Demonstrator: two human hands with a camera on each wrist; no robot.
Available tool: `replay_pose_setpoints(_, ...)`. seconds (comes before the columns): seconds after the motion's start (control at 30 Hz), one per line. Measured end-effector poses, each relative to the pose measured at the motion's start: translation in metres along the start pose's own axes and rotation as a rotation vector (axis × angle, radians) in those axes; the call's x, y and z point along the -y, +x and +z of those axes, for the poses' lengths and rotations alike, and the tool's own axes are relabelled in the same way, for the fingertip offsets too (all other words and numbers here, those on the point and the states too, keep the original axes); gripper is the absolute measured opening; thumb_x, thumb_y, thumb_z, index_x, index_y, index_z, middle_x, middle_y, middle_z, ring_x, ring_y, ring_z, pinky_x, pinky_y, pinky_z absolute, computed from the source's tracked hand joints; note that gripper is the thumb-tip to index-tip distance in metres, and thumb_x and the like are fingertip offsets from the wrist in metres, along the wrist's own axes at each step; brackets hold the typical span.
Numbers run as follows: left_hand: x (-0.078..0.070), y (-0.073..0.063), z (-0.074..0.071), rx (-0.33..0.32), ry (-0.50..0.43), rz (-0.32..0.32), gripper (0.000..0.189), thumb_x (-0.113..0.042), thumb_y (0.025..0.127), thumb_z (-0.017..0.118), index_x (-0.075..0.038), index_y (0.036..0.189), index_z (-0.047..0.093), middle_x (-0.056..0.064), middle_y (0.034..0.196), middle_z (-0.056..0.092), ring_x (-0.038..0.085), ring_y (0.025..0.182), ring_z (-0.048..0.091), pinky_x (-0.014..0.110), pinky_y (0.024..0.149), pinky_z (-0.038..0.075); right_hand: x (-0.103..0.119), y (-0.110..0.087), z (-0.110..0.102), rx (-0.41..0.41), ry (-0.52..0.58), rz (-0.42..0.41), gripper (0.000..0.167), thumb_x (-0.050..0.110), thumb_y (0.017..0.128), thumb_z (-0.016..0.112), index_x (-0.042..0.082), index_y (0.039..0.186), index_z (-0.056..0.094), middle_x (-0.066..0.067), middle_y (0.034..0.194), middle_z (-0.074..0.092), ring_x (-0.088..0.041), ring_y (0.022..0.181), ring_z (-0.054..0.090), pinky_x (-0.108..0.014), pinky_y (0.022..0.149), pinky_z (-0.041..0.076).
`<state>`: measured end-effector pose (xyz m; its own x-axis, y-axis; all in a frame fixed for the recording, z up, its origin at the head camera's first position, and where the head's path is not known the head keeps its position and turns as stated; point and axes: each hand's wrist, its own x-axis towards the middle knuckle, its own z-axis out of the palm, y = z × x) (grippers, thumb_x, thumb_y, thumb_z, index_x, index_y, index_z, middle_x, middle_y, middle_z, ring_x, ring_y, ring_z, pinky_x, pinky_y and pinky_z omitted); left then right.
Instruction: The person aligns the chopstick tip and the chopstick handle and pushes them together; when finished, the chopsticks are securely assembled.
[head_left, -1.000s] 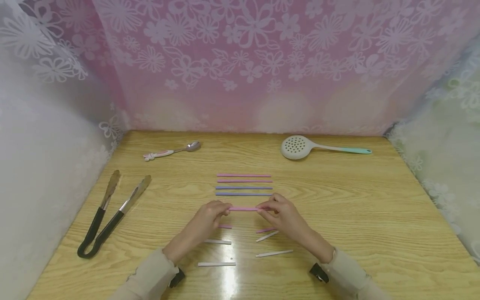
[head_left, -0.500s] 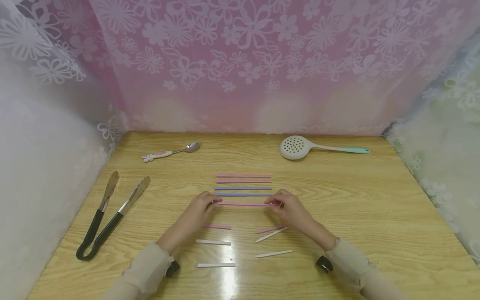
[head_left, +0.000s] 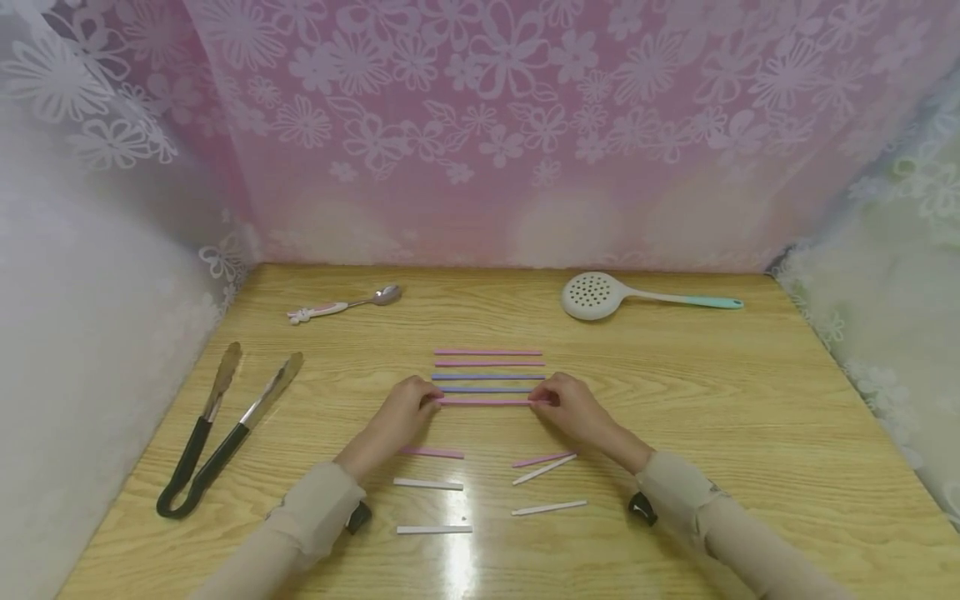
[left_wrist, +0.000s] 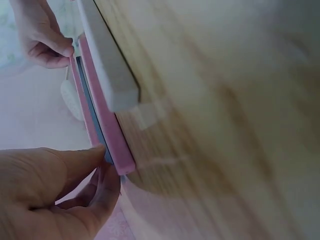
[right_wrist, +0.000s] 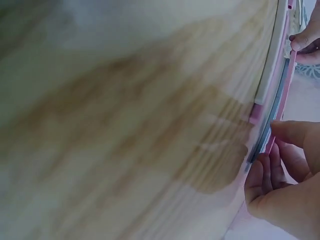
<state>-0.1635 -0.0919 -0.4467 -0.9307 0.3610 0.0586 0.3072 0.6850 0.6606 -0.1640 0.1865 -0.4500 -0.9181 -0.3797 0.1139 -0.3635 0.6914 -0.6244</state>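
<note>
In the head view, a long thin pink chopstick (head_left: pixel 486 402) lies crosswise between my hands, just in front of a row of chopsticks. My left hand (head_left: pixel 405 410) pinches its left end between thumb and fingertips. The right end is pinched likewise by my right hand (head_left: pixel 576 408). Both wrist views show it stretched straight between the two hands. The row beyond holds a near blue chopstick (head_left: pixel 486 390), a far blue one (head_left: pixel 487 377) and two pink ones (head_left: pixel 487 364) behind. Short pink pieces (head_left: pixel 433 453) and short white pieces (head_left: pixel 433 529) lie nearer my body.
Tongs (head_left: pixel 197 454) with black handles lie spread at the left. A spoon (head_left: pixel 337 307) with a pink-and-white handle is at the back left, and a perforated skimmer (head_left: pixel 592 296) at the back right. Flowered cloth (head_left: pixel 517 192) surrounds the wooden table (head_left: pixel 712 392).
Both hands have moved away from me with the pink chopstick, bringing it up to the blue ones. They have also slid apart toward its ends.
</note>
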Motion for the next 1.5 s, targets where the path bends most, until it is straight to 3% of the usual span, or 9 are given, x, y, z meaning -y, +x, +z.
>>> replay_pose_setpoints(0.2, 0.001, 0.003, 0.002, -0.017, 0.025, 0.011, 0.010, 0.003, 0.085, 0.066, 0.004, 0.093, 0.071, 0.009, 0.084, 0.062, 0.018, 0.078, 0.056, 0.029, 0.068, 0.051, 0.000, 0.003, 0.001, 0.016, -0.015, 0.017, 0.006, 0.006, 0.084, 0.070, 0.000, 0.084, 0.070, -0.003, 0.078, 0.059, -0.012, 0.072, 0.053, -0.021, 0.064, 0.046)
replay_pose_setpoints(0.4, 0.001, 0.004, 0.004, -0.031, 0.024, -0.002, 0.010, 0.005, 0.085, 0.065, 0.005, 0.093, 0.071, 0.011, 0.085, 0.063, 0.024, 0.083, 0.059, 0.035, 0.077, 0.053, 0.001, 0.004, 0.001, 0.024, -0.017, 0.021, 0.003, 0.002, 0.084, 0.069, 0.000, 0.086, 0.070, -0.004, 0.080, 0.061, -0.013, 0.074, 0.055, -0.023, 0.065, 0.048)
replay_pose_setpoints(0.73, -0.001, 0.003, 0.003, -0.006, 0.018, -0.027, 0.010, 0.006, 0.085, 0.064, 0.006, 0.094, 0.069, 0.011, 0.085, 0.062, 0.019, 0.078, 0.056, 0.031, 0.071, 0.052, 0.001, 0.003, 0.001, 0.027, -0.011, 0.045, 0.004, 0.002, 0.084, 0.068, 0.001, 0.086, 0.071, -0.004, 0.081, 0.061, -0.014, 0.075, 0.055, -0.024, 0.067, 0.048)
replay_pose_setpoints(1.03, -0.004, -0.019, -0.011, 0.001, 0.031, -0.092, 0.015, 0.000, 0.088, 0.064, 0.004, 0.101, 0.068, 0.010, 0.090, 0.062, 0.019, 0.080, 0.058, 0.030, 0.071, 0.053, 0.008, -0.016, -0.019, 0.010, 0.050, 0.081, 0.008, 0.007, 0.086, 0.068, 0.001, 0.090, 0.071, -0.004, 0.082, 0.062, -0.013, 0.076, 0.055, -0.026, 0.068, 0.049)
replay_pose_setpoints(1.17, -0.007, -0.033, -0.017, 0.063, 0.010, -0.076, 0.015, -0.004, 0.091, 0.062, 0.002, 0.103, 0.069, 0.007, 0.092, 0.063, 0.018, 0.083, 0.059, 0.032, 0.074, 0.053, 0.010, -0.033, -0.025, 0.084, 0.060, 0.059, 0.007, 0.008, 0.086, 0.068, 0.002, 0.090, 0.071, -0.001, 0.082, 0.063, -0.011, 0.075, 0.056, -0.023, 0.065, 0.049)
replay_pose_setpoints(1.3, -0.007, -0.045, -0.018, 0.151, -0.033, -0.016, 0.018, -0.009, 0.092, 0.061, 0.000, 0.107, 0.068, 0.007, 0.100, 0.065, 0.021, 0.093, 0.061, 0.038, 0.084, 0.052, 0.011, -0.048, -0.021, 0.166, 0.102, 0.034, 0.008, 0.012, 0.086, 0.070, 0.005, 0.090, 0.070, 0.002, 0.084, 0.063, -0.006, 0.077, 0.057, -0.021, 0.067, 0.050)
replay_pose_setpoints(1.5, -0.002, -0.051, -0.015, 0.215, -0.052, 0.069, 0.021, -0.013, 0.093, 0.061, -0.001, 0.108, 0.067, 0.008, 0.103, 0.066, 0.025, 0.099, 0.060, 0.040, 0.086, 0.052, 0.011, -0.059, -0.012, 0.179, 0.091, -0.035, 0.006, 0.012, 0.084, 0.071, 0.006, 0.087, 0.071, 0.006, 0.079, 0.059, -0.001, 0.072, 0.049, -0.020, 0.063, 0.046)
